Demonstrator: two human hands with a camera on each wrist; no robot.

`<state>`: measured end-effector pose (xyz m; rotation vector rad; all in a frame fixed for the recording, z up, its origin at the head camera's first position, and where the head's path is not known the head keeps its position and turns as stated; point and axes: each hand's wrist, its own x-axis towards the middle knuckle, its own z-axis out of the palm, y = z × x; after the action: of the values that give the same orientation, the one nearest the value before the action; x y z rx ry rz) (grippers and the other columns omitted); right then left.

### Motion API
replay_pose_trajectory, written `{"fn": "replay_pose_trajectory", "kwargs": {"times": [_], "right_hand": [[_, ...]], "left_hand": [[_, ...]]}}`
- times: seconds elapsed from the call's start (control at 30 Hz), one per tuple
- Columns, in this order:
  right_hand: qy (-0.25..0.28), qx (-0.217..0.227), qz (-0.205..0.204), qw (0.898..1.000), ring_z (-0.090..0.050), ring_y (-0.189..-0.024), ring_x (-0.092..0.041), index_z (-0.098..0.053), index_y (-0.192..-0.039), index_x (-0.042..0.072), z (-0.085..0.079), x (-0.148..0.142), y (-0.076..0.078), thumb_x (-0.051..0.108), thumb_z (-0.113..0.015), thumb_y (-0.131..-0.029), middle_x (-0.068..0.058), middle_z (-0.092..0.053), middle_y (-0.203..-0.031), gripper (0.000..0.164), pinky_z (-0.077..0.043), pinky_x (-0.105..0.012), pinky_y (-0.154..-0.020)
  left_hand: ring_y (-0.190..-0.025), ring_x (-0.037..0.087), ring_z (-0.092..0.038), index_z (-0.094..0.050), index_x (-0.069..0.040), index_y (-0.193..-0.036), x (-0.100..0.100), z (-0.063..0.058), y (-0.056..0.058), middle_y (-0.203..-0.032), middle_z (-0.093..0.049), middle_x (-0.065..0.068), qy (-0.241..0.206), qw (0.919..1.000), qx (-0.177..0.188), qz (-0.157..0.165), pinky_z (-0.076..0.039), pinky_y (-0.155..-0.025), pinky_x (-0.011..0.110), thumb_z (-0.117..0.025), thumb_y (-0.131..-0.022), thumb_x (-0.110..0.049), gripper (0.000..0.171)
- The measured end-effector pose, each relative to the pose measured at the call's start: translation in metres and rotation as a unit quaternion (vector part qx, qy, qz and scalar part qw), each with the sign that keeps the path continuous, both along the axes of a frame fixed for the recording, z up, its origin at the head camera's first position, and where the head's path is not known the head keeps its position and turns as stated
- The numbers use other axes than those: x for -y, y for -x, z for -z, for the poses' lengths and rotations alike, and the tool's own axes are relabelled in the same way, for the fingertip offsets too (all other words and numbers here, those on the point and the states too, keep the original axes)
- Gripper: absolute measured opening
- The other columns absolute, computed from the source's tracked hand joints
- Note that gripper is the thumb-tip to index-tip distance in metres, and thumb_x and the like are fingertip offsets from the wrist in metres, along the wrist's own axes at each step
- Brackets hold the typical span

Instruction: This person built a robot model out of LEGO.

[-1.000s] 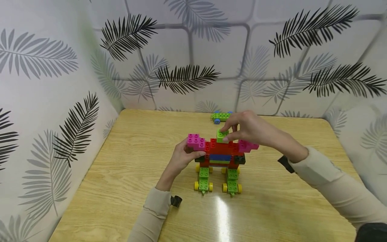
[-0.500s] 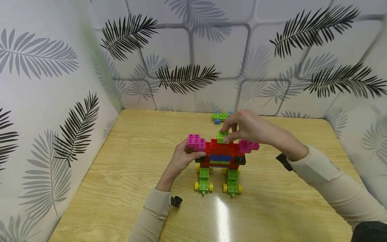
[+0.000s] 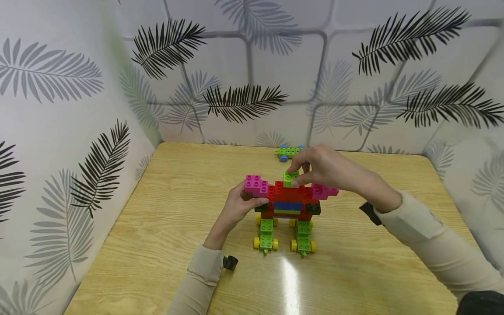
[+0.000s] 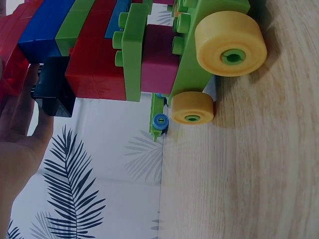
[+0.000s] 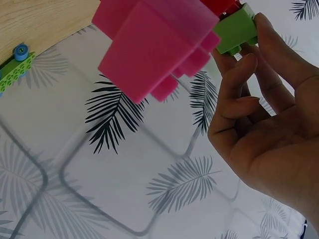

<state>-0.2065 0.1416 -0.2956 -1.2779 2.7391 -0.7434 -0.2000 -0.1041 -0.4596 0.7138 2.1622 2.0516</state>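
A robot-like figure of toy building bricks (image 3: 289, 195) stands upright on green wheeled bases (image 3: 266, 228) with yellow wheels (image 4: 231, 45). Pink bricks (image 3: 257, 185) jut out at both sides, with black bricks (image 4: 55, 88) lower down. My left hand (image 3: 235, 210) grips the figure's left side, thumb in front; the other fingers are mostly hidden behind it. At the top, my right hand (image 3: 327, 169) pinches a light green brick (image 3: 290, 178) between thumb and fingers. In the right wrist view this green brick (image 5: 237, 30) sits against the red part, beyond a large pink brick (image 5: 157, 47).
Behind the figure, near the table's back edge, stands a green wheeled base with blue wheels (image 3: 288, 152). The wooden table (image 3: 165, 210) meets a leaf-patterned wall covering (image 3: 244, 65) at the back. Black wrist straps (image 3: 230, 262) stick out from both sleeves.
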Motion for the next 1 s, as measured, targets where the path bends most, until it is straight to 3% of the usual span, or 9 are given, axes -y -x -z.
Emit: {"fn": "replay_pose_trajectory", "kwargs": {"times": [0.3, 0.7, 1.0], "right_hand": [[-0.010, 0.023, 0.005, 1.000, -0.056, -0.067, -0.007, -0.075, -0.096, 0.009, -0.0021, -0.0014, 0.0010, 0.014, -0.081, -0.077, 0.005, -0.069, -0.084, 0.020, -0.049, -0.025, -0.059], [0.006, -0.022, 0.016, 1.000, -0.051, -0.062, -0.007, -0.072, -0.086, 0.012, 0.0021, 0.0006, -0.0070, 0.011, -0.083, -0.074, 0.002, -0.068, -0.084, 0.016, -0.048, -0.024, -0.056], [0.004, -0.015, 0.016, 1.000, -0.049, -0.060, -0.008, -0.073, -0.088, 0.010, 0.0050, 0.0021, -0.0061, 0.012, -0.083, -0.074, 0.001, -0.067, -0.085, 0.017, -0.045, -0.024, -0.053]], "left_hand": [[-0.100, 0.022, -0.063, -0.056, -0.008, -0.130, -0.0019, 0.0015, 0.0001, -0.117, -0.063, 0.012, -0.001, 1.0000, 0.002, 0.002, -0.053, -0.085, 0.033, -0.072, -0.086, -0.009, 0.047], [-0.102, 0.022, -0.062, -0.056, -0.007, -0.128, -0.0038, 0.0005, 0.0014, -0.116, -0.064, 0.012, 0.002, 1.0000, -0.007, -0.003, -0.052, -0.087, 0.034, -0.071, -0.086, -0.007, 0.044], [-0.102, 0.022, -0.062, -0.056, -0.009, -0.128, -0.0015, -0.0002, 0.0003, -0.116, -0.063, 0.010, 0.000, 1.0000, -0.007, 0.000, -0.053, -0.086, 0.035, -0.073, -0.086, -0.014, 0.045]]}}
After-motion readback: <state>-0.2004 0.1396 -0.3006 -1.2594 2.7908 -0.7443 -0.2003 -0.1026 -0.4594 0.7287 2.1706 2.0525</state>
